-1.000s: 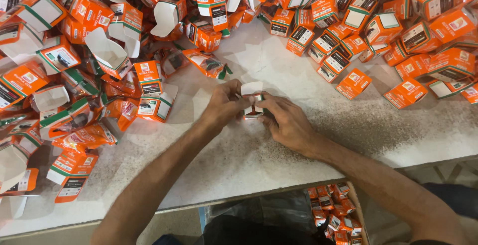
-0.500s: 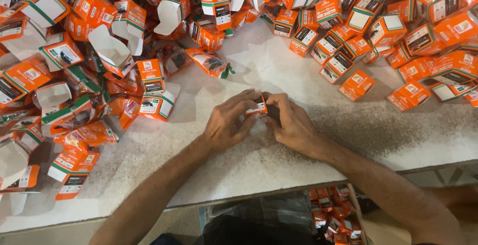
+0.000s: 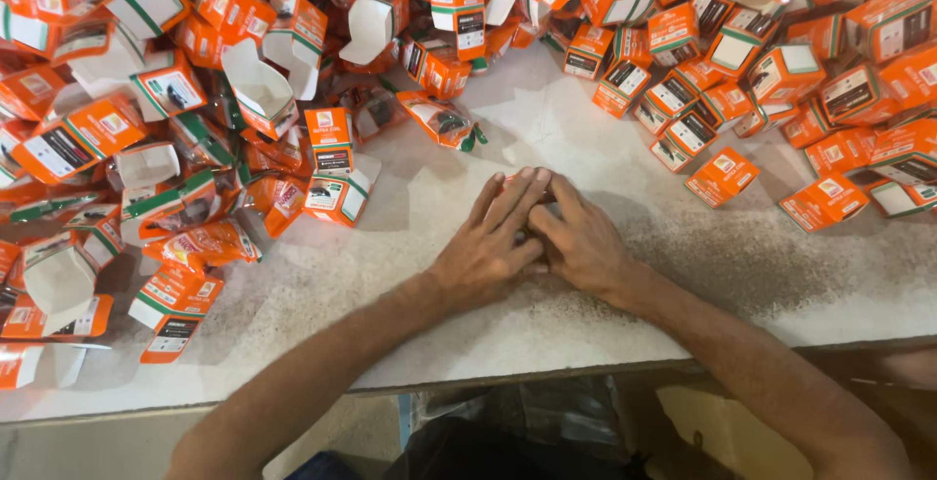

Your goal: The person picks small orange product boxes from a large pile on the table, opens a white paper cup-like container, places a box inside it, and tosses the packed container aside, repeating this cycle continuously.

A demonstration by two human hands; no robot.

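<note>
Since half a second ago, your hands have flattened down onto the table [image 3: 605, 314], where before they pinched the box up at the fingertips. From the head camera, your left hand [image 3: 493, 246] lies fingers straight toward 1 o'clock, pressing the small orange box [image 3: 514, 180], barely visible beneath. Your right hand [image 3: 579, 243] touches it at 3 o'clock, fingers loosely curled. Orange cartons [image 3: 722, 176] lie heaped from 9 to 3 o'clock.
</note>
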